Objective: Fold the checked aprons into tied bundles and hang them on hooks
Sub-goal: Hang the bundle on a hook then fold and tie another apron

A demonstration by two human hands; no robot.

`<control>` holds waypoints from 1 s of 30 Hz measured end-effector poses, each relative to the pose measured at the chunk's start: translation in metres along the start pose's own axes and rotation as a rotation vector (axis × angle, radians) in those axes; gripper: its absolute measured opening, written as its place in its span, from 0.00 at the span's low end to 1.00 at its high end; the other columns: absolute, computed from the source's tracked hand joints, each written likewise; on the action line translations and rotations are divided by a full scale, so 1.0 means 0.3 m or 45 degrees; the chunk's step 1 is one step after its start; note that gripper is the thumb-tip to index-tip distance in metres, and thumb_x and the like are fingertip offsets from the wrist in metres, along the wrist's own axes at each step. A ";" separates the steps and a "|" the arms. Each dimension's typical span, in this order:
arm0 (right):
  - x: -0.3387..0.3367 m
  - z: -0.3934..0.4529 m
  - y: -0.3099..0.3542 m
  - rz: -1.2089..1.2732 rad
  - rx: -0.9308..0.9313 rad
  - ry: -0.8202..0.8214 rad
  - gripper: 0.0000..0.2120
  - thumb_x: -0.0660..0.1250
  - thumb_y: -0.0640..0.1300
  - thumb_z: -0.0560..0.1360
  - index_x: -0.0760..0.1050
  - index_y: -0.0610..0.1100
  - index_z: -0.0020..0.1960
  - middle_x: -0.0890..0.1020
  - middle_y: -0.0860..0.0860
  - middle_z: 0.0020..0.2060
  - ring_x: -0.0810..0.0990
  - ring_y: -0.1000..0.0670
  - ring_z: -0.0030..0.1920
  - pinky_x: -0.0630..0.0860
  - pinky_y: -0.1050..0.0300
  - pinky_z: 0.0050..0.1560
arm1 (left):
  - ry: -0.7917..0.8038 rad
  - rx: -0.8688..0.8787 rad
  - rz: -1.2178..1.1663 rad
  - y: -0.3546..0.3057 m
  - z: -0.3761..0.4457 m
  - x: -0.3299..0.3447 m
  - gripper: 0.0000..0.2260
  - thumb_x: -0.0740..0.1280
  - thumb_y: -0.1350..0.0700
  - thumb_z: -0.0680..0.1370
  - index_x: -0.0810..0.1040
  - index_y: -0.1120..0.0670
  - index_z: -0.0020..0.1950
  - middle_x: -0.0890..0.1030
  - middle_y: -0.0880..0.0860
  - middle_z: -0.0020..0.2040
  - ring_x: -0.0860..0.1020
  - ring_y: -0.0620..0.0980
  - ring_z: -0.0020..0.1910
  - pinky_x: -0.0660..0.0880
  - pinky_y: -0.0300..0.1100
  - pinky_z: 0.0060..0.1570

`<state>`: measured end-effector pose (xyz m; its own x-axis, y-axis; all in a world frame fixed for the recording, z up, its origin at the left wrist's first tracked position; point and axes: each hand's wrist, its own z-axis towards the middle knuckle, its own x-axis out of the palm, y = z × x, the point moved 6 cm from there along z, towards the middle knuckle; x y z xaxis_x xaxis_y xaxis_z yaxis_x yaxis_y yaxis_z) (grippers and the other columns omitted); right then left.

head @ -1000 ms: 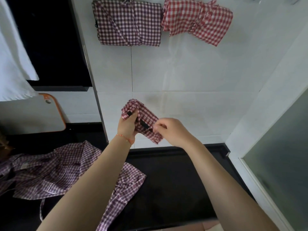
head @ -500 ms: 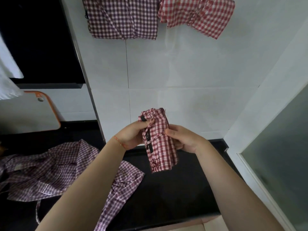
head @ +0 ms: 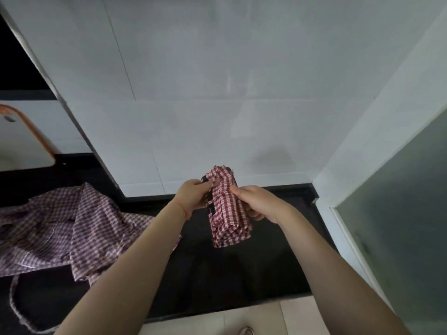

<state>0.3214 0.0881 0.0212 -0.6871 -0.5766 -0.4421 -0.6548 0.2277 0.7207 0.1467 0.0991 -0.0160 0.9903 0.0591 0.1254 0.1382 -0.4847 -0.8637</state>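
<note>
A red-and-white checked apron (head: 228, 213) is folded into a narrow upright bundle held in the air above the black counter (head: 242, 274). My left hand (head: 193, 198) pinches its upper left edge, by a black strap that runs down the bundle. My right hand (head: 256, 204) grips the bundle's right side, fingers curled behind it. A purple checked apron (head: 67, 230) lies spread loose on the counter at the left, one tie trailing toward the front edge.
White tiled wall (head: 217, 93) rises behind the counter. An orange-rimmed white board (head: 21, 146) leans at far left. A frosted glass door (head: 399, 226) stands at right. Beige floor tiles (head: 254, 317) show below the counter's front edge.
The view has tilted down, so the two hung aprons left the frame. The red bundle swung from a slant to upright and sank toward the counter, both hands keeping hold.
</note>
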 end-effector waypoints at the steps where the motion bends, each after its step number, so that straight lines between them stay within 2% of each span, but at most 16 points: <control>1: 0.003 0.027 -0.035 0.002 0.002 -0.009 0.27 0.53 0.68 0.79 0.77 0.51 0.63 0.83 0.48 0.51 0.82 0.46 0.49 0.76 0.52 0.49 | -0.088 0.008 0.045 0.041 0.031 -0.004 0.12 0.72 0.52 0.77 0.77 0.61 0.50 0.82 0.54 0.43 0.80 0.47 0.37 0.78 0.39 0.35; 4: 0.020 0.119 -0.156 0.032 0.015 -0.073 0.25 0.55 0.62 0.82 0.79 0.45 0.61 0.83 0.46 0.55 0.82 0.47 0.52 0.77 0.49 0.54 | -0.248 -0.040 0.196 0.189 0.103 0.006 0.14 0.70 0.55 0.78 0.76 0.58 0.61 0.81 0.59 0.49 0.80 0.50 0.39 0.80 0.41 0.34; 6: 0.038 0.163 -0.211 0.037 -0.001 -0.133 0.25 0.56 0.57 0.84 0.80 0.38 0.56 0.84 0.42 0.53 0.82 0.44 0.51 0.75 0.46 0.59 | -0.328 -0.009 0.341 0.259 0.106 0.010 0.11 0.68 0.59 0.77 0.75 0.52 0.60 0.81 0.56 0.53 0.82 0.53 0.44 0.82 0.49 0.44; 8: 0.075 0.214 -0.290 0.039 0.020 -0.163 0.21 0.57 0.55 0.84 0.82 0.41 0.51 0.84 0.44 0.50 0.82 0.47 0.50 0.75 0.45 0.60 | -0.320 0.042 0.413 0.321 0.097 0.046 0.12 0.66 0.61 0.77 0.76 0.47 0.57 0.81 0.51 0.52 0.81 0.53 0.49 0.81 0.50 0.50; 10: 0.111 0.245 -0.352 -0.012 0.033 -0.180 0.18 0.57 0.55 0.84 0.82 0.46 0.56 0.83 0.49 0.52 0.80 0.49 0.52 0.75 0.48 0.58 | -0.166 0.064 0.514 0.375 0.089 0.099 0.13 0.66 0.62 0.77 0.78 0.45 0.55 0.81 0.49 0.52 0.80 0.49 0.52 0.79 0.43 0.51; 12: 0.141 0.259 -0.404 -0.024 0.046 -0.166 0.17 0.56 0.54 0.84 0.82 0.48 0.56 0.82 0.51 0.50 0.79 0.51 0.52 0.75 0.50 0.57 | -0.021 0.080 0.699 0.428 0.099 0.144 0.13 0.66 0.62 0.79 0.79 0.47 0.59 0.81 0.46 0.54 0.79 0.45 0.55 0.77 0.41 0.56; 16: 0.157 0.259 -0.463 -0.013 0.026 -0.146 0.17 0.56 0.52 0.85 0.78 0.50 0.43 0.79 0.50 0.40 0.78 0.51 0.45 0.74 0.47 0.52 | -0.039 0.115 0.841 0.471 0.123 0.154 0.16 0.66 0.59 0.80 0.78 0.45 0.65 0.80 0.44 0.51 0.78 0.43 0.53 0.74 0.36 0.55; 19: 0.147 0.255 -0.475 0.005 0.006 -0.153 0.17 0.55 0.50 0.85 0.74 0.52 0.40 0.76 0.51 0.37 0.75 0.52 0.41 0.71 0.53 0.46 | -0.039 0.126 0.832 0.477 0.138 0.161 0.15 0.68 0.58 0.79 0.79 0.44 0.64 0.81 0.45 0.51 0.78 0.43 0.52 0.77 0.41 0.58; 21: 0.145 0.256 -0.480 0.014 0.019 -0.154 0.17 0.55 0.50 0.85 0.73 0.51 0.40 0.76 0.51 0.37 0.75 0.53 0.40 0.69 0.57 0.43 | -0.061 0.133 0.809 0.478 0.148 0.167 0.12 0.70 0.57 0.78 0.82 0.45 0.60 0.82 0.45 0.50 0.80 0.43 0.50 0.80 0.44 0.55; 23: 0.155 0.258 -0.485 0.007 0.055 -0.112 0.18 0.55 0.51 0.85 0.75 0.47 0.41 0.76 0.50 0.37 0.75 0.52 0.40 0.71 0.55 0.45 | -0.104 0.121 0.735 0.479 0.153 0.173 0.08 0.72 0.57 0.77 0.85 0.47 0.54 0.84 0.44 0.47 0.82 0.43 0.48 0.82 0.45 0.52; 25: 0.167 0.255 -0.495 0.041 0.084 -0.068 0.18 0.57 0.53 0.84 0.75 0.45 0.42 0.76 0.49 0.37 0.76 0.52 0.39 0.73 0.52 0.45 | -0.155 0.094 0.715 0.484 0.153 0.176 0.04 0.71 0.57 0.78 0.84 0.48 0.48 0.84 0.46 0.46 0.82 0.45 0.45 0.82 0.45 0.50; 27: 0.174 0.246 -0.505 0.128 0.116 -0.012 0.17 0.62 0.57 0.81 0.76 0.44 0.44 0.77 0.50 0.37 0.77 0.52 0.38 0.73 0.57 0.41 | -0.175 0.094 0.799 0.491 0.156 0.182 0.05 0.69 0.58 0.79 0.81 0.47 0.48 0.82 0.47 0.49 0.81 0.46 0.47 0.81 0.45 0.52; 28: 0.177 0.242 -0.511 0.159 0.137 0.025 0.17 0.64 0.58 0.79 0.77 0.44 0.47 0.79 0.49 0.40 0.79 0.52 0.41 0.74 0.58 0.41 | -0.176 0.096 0.819 0.495 0.155 0.183 0.05 0.68 0.58 0.79 0.80 0.47 0.48 0.80 0.48 0.51 0.80 0.46 0.48 0.80 0.45 0.53; 30: 0.174 0.238 -0.534 0.182 0.184 0.083 0.14 0.67 0.54 0.78 0.76 0.44 0.55 0.81 0.47 0.48 0.81 0.49 0.49 0.80 0.53 0.51 | -0.160 0.088 0.776 0.498 0.152 0.188 0.05 0.68 0.58 0.80 0.79 0.48 0.48 0.79 0.48 0.51 0.79 0.47 0.49 0.80 0.45 0.52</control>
<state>0.3678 0.0776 -0.1555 -0.7575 -0.5786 -0.3022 -0.5938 0.4185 0.6872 0.2238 0.0699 -0.1602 0.8845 -0.1061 -0.4543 -0.4555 -0.4062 -0.7921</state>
